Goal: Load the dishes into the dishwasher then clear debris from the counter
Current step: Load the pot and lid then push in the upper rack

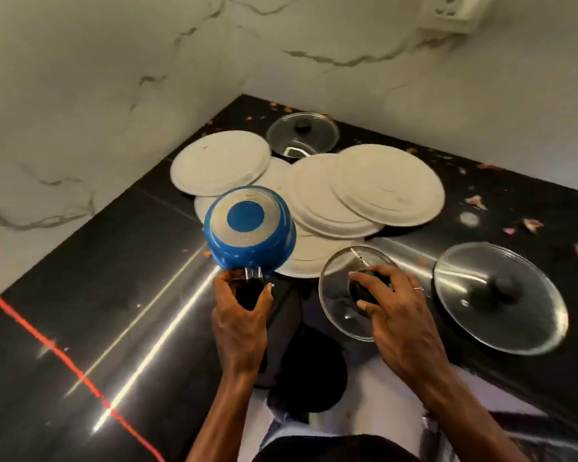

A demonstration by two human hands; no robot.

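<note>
my left hand (239, 315) is curled tight round the black handle of a blue saucepan (249, 228). the pan is tipped over so its ringed base faces up at me, and it hangs in front of the near edge of the white plates (387, 185). my right hand (397, 311) grips the black knob of a small glass lid (336, 295), fingers wrapped over it, with the lid tilted just beside the front plate. the plates lie face down in a loose overlapping pile on the black glossy table (80, 295). a bigger glass lid (501, 296) rests flat on the table to the right of my hand. another glass lid (302, 135) sits behind the plates near the marble wall (80, 78). pinkish peel scraps (531, 224) are scattered over the far right of the table. a thin red line of light (47, 341) crosses its left side.
</note>
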